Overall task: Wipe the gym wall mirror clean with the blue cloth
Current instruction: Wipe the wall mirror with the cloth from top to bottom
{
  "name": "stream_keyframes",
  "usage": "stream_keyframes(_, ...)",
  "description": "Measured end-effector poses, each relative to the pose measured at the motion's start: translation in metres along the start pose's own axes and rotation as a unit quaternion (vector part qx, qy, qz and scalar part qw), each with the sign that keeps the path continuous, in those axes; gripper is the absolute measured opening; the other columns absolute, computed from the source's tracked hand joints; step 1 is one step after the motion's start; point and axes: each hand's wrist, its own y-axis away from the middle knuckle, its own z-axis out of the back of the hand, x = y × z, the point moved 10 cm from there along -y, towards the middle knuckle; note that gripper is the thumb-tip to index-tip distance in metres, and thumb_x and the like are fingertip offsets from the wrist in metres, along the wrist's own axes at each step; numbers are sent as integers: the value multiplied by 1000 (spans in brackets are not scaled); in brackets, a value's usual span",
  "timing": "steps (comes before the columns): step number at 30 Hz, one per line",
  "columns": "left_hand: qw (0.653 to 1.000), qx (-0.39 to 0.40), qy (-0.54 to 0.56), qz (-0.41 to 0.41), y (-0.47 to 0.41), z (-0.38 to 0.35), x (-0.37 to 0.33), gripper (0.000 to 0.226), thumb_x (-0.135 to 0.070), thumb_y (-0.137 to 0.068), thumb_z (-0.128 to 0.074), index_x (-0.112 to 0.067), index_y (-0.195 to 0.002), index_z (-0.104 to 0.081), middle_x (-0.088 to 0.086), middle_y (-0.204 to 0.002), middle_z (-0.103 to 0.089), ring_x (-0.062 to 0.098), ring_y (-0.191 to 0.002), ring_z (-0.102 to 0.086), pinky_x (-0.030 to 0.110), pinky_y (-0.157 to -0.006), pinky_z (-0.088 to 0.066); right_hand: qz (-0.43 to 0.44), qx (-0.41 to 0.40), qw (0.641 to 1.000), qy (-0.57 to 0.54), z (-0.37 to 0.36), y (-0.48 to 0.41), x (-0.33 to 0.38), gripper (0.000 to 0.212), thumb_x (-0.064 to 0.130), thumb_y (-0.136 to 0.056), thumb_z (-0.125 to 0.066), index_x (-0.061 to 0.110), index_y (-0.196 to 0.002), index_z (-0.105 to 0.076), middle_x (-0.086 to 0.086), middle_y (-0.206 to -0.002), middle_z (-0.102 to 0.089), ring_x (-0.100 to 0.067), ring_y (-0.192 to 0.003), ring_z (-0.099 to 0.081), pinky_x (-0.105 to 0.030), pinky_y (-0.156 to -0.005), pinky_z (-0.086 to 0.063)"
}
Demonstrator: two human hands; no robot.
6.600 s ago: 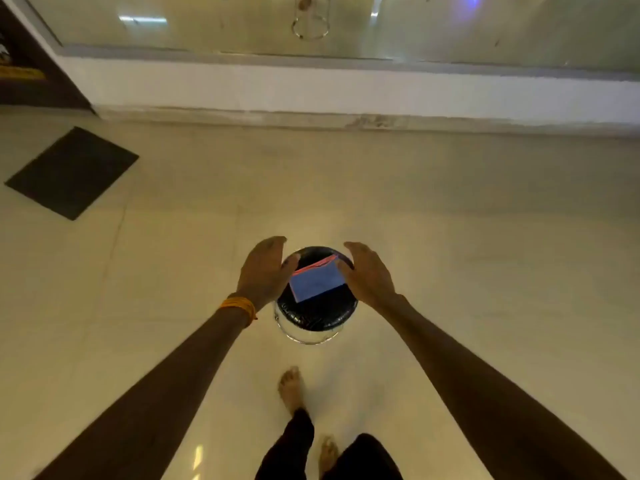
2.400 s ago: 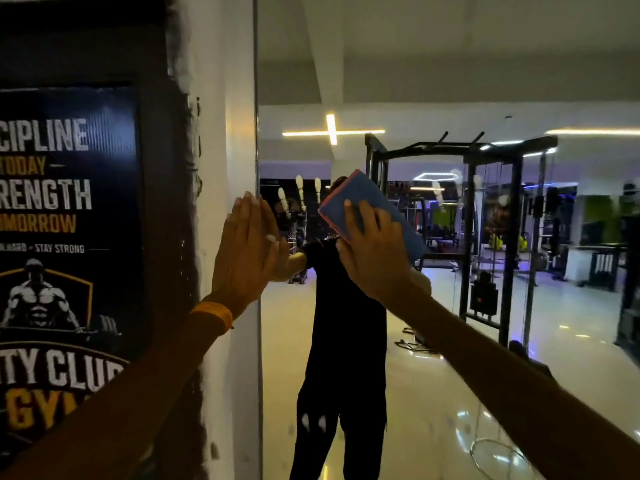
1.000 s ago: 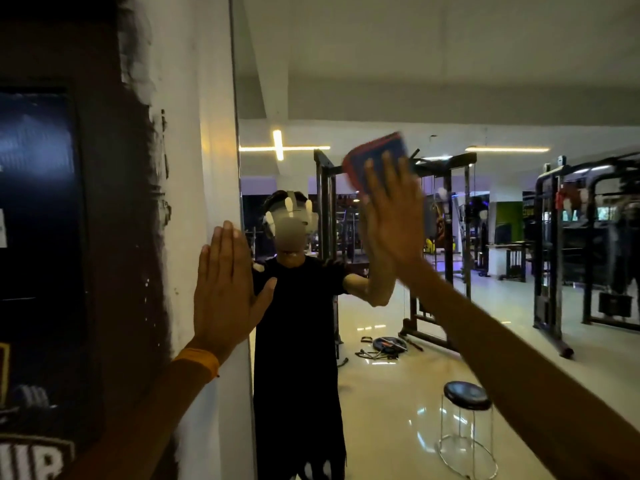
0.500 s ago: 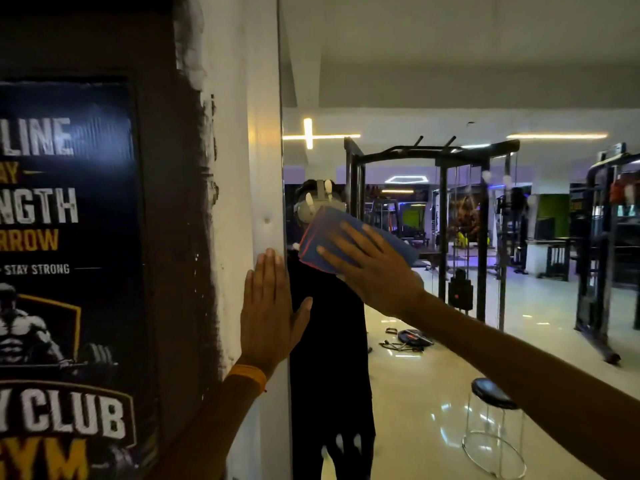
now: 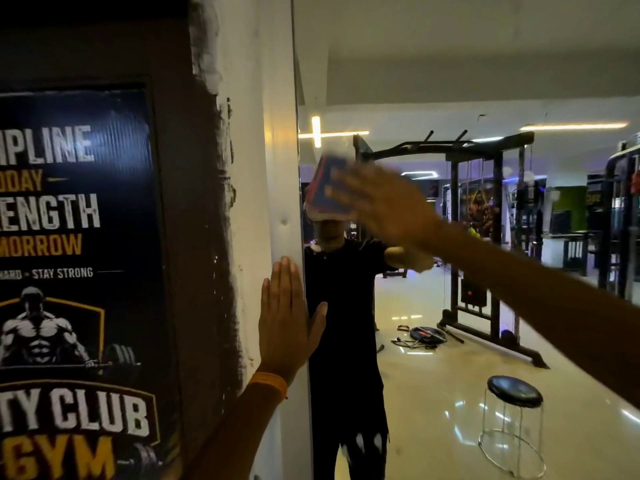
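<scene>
My right hand (image 5: 384, 209), fingers straight, is pressing the folded blue cloth (image 5: 327, 188) against the large wall mirror (image 5: 450, 81), having just swept leftward; wiping is progressing.

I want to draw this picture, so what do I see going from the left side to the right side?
Gym poster → left hand flat against the wall → blue cloth → right hand pressing it → black stool reflected in the mirror.
</scene>
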Motion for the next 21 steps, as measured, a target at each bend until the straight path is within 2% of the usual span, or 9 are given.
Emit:
stream_keyframes(2,1000,9,-5,-7,4,-2,0,88,-53,-100,-46,-15,-165,-1,6,-174,-2,25,-161,-3,49,-129,-15,-136,-22,990,-10,18,-29,-51,57,32,-110,-45,20,-162,-26,-11,-169,-24,-35,-157,-19,-46,-126,0)
stream_keyframes(4,1000,18,-14,-12,17,-4,4,88,-54,-101,-45,-17,-166,1,3,-174,2,24,-161,-3,46,-130,-11,-177,-53,982,-31,10,-19,-31,56,35,-111,-37,20,-163,-24,-12,-170,-22,-35,-158,-15,-46,-126,3)
stream_keyframes(7,1000,22,-9,-8,35,-6,15,88,-55,-100,-46,-16,-166,-2,0,-175,5,23,-161,-3,39,-131,-5,-21,-2,999,-41,-25,41,88,63,34,-105,-53,23,-162,-27,-8,-169,-24,-31,-158,-11,-52,-128,-7)
stream_keyframes(9,999,31,-6,-16,41,-7,18,89,-56,-100,-46,-16,-166,-1,-1,-175,7,22,-161,-1,37,-131,-3,84,38,996,-17,-29,60,107,71,34,-98,-66,23,-160,-32,-8,-167,-30,-32,-156,-20,-53,-127,-15)
stream_keyframes(10,999,34,-8,-20,42,-6,17,89,-57,-100,-44,-17,-166,1,-1,-174,8,22,-161,0,36,-131,-2,107,25,994,-2,-22,48,91,72,30,-94,-69,22,-157,-35,-10,-165,-35,-34,-154,-26,-53,-126,-17)
stream_keyframes(13,999,35,-2,-24,35,-3,12,88,-55,-101,-41,-18,-166,5,0,-174,10,22,-161,2,35,-131,1,-23,-39,999,10,7,-11,-1,60,22,-101,-61,17,-156,-38,-15,-162,-38,-38,-151,-32,-48,-125,-10)
stream_keyframes(16,1000,28,0,2,14,1,11,84,-53,-103,-42,-15,-165,-1,3,-174,4,22,-161,2,32,-130,4,-145,-57,988,-19,0,-11,-1,60,31,-110,-39,21,-163,-12,-10,-169,-19,-35,-157,-18,-50,-127,-4)
stream_keyframes(19,1000,29,5,11,-5,6,13,85,-56,-103,-43,-13,-164,-4,5,-173,1,21,-161,2,31,-130,5,-3,3,999,-34,-32,41,99,60,36,-106,-35,23,-162,-17,-6,-168,-16,-32,-157,-13,-50,-128,-2)
stream_keyframes(21,1000,25,16,0,-3,6,11,86,-57,-102,-43,-13,-164,-4,3,-173,2,21,-161,1,31,-130,3,100,31,994,-21,-29,53,105,61,36,-103,-44,22,-160,-26,-8,-167,-24,-32,-155,-18,-50,-128,-5)
